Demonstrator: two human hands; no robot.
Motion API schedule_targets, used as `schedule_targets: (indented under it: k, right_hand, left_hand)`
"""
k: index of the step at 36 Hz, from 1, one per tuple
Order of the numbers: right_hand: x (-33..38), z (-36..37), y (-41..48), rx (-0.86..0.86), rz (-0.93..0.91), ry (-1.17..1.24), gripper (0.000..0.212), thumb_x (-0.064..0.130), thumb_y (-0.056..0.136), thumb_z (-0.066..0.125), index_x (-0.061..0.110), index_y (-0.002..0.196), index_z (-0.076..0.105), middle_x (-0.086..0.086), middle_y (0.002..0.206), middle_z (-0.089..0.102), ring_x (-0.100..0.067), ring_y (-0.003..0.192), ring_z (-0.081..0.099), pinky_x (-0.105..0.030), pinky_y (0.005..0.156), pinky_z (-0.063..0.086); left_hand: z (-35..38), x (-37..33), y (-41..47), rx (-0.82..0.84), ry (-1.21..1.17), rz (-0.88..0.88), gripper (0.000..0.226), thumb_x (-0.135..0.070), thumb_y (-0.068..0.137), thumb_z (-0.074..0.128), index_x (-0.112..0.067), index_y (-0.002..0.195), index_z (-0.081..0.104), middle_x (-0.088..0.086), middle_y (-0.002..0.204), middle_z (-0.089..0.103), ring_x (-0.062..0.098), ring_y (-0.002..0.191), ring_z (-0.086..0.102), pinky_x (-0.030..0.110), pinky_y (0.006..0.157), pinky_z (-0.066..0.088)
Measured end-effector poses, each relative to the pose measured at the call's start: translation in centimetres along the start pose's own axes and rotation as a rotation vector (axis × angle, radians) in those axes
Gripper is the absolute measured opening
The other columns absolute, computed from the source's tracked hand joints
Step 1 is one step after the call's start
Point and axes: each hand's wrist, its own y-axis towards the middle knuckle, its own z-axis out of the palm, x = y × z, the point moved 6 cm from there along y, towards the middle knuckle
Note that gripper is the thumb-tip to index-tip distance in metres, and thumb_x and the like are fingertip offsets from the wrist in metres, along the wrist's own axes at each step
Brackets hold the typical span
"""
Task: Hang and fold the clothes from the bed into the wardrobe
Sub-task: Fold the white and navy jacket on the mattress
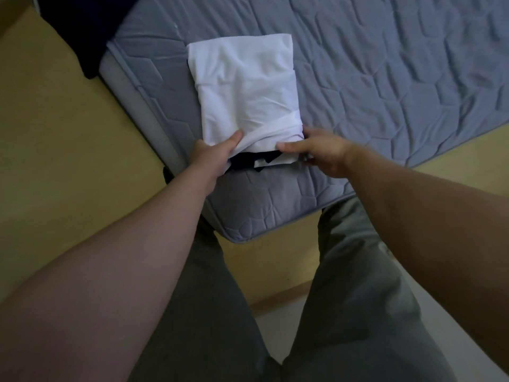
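Since the folded white garment (245,89) lies on a dark garment (252,160) near a corner of the bed (399,78), the lift should take both as one stack. Left hand (213,155) pinches the near-left corner, thumb on top; right hand (319,153) grips the near-right corner likewise. Best to get fingers fully under the dark layer, keep the stack level & raise both sides evenly so folds don't slip. Fingers under the cloth are hidden, so their reach is unclear. Dark garment is mostly covered, type unknown. Wardrobe isn't in view.
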Motion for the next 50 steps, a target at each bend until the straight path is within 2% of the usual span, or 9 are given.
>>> schedule_targets:
  k: [4, 8, 13, 18, 25, 35, 41, 47, 50]
  right_hand:
    - [-0.2, 0.3, -0.4, 0.025, -0.090, 0.082, 0.068, -0.014, 0.063, 0.078, 0.010, 0.123, 0.060, -0.011, 0.114, 0.070, -0.026, 0.110, 0.064, -0.037, 0.094, 0.053]
    - [-0.2, 0.3, -1.1, -0.117, -0.177, 0.251, 0.040, -0.016, 0.067, 0.077, 0.013, 0.085, 0.057, -0.012, 0.087, 0.065, -0.028, 0.094, 0.063, -0.040, 0.092, 0.053]
    - [0.1, 1.1, -1.4, -0.238, -0.225, 0.300, 0.034, -0.008, 0.075, 0.079, 0.009, 0.087, 0.052, -0.016, 0.085, 0.063, -0.028, 0.085, 0.063, -0.036, 0.078, 0.059]
    - [0.1, 2.1, -1.7, -0.392, -0.272, 0.236, 0.037, 0.009, 0.085, 0.076, -0.006, 0.110, 0.053, -0.023, 0.094, 0.067, -0.022, 0.073, 0.067, -0.032, 0.059, 0.057]
    - [-0.8, 2.5, -1.3, -0.576, -0.256, 0.057, 0.024, 0.033, 0.084, 0.071, 0.013, 0.085, 0.057, -0.001, 0.075, 0.065, -0.020, 0.073, 0.063, -0.046, 0.072, 0.055]
    - [-1.1, 3.2, -2.0, -0.639, -0.251, 0.267, 0.026, 0.017, 0.091, 0.065, 0.017, 0.084, 0.041, -0.009, 0.079, 0.057, -0.029, 0.071, 0.064, -0.056, 0.062, 0.058]
    - [-0.7, 3.2, -2.5, -0.676, -0.256, 0.245, 0.032, 0.026, 0.090, 0.069, 0.019, 0.079, 0.040, -0.011, 0.077, 0.060, -0.034, 0.070, 0.069, -0.053, 0.060, 0.058]
    - [-0.4, 3.3, -2.7, -0.688, -0.279, 0.127, 0.032, 0.030, 0.086, 0.071, 0.019, 0.084, 0.041, 0.006, 0.073, 0.052, 0.003, 0.057, 0.049, -0.021, 0.054, 0.037]
    - [0.4, 3.3, -3.7, -0.712, -0.378, 0.081, 0.045, 0.028, 0.084, 0.074, 0.013, 0.116, 0.047, -0.003, 0.111, 0.056, -0.008, 0.094, 0.058, -0.023, 0.074, 0.046]
  left_hand:
    - [-0.1, 0.4, 0.0, 0.155, -0.072, -0.138, 0.072, -0.064, 0.067, 0.081, -0.025, 0.125, 0.065, -0.004, 0.117, 0.071, 0.014, 0.095, 0.069, 0.027, 0.079, 0.055]
    - [-0.7, -0.3, -0.5, 0.085, -0.041, -0.120, 0.074, -0.066, 0.067, 0.080, -0.023, 0.124, 0.062, -0.005, 0.118, 0.070, 0.012, 0.094, 0.069, 0.024, 0.069, 0.051]
    - [-2.3, -6.2, -4.4, -0.326, 0.467, 0.665, 0.069, -0.028, 0.074, 0.078, -0.009, 0.135, 0.050, 0.010, 0.137, 0.048, 0.027, 0.125, 0.049, 0.036, 0.103, 0.043]
    - [2.8, -10.5, -9.2, -0.111, 0.758, 1.226, 0.037, -0.012, 0.081, 0.057, -0.012, 0.115, 0.071, 0.009, 0.118, 0.065, 0.034, 0.108, 0.058, 0.044, 0.091, 0.046]
    - [7.2, -11.6, -7.7, 0.028, 1.119, 1.077, 0.056, -0.056, 0.086, 0.061, -0.025, 0.132, 0.059, 0.004, 0.120, 0.056, 0.026, 0.112, 0.054, 0.040, 0.095, 0.037]
    - [8.0, -12.3, -10.7, 0.020, 1.229, 1.425, 0.015, -0.016, 0.087, 0.059, -0.005, 0.084, 0.067, 0.014, 0.087, 0.057, 0.032, 0.070, 0.055, 0.039, 0.053, 0.042]
    - [6.4, -12.5, -12.6, -0.150, 1.099, 1.629, 0.016, -0.011, 0.078, 0.071, -0.008, 0.065, 0.062, 0.009, 0.075, 0.060, 0.023, 0.055, 0.050, 0.031, 0.036, 0.035]
    - [6.3, -12.4, -12.1, -0.081, 1.010, 1.499, 0.011, -0.007, 0.084, 0.058, -0.005, 0.074, 0.062, 0.009, 0.090, 0.064, 0.027, 0.061, 0.054, 0.041, 0.045, 0.044]
    - [6.1, -12.8, -11.5, -0.012, 0.949, 1.422, 0.010, -0.012, 0.085, 0.061, -0.005, 0.080, 0.066, 0.009, 0.094, 0.064, 0.029, 0.067, 0.059, 0.044, 0.053, 0.049]
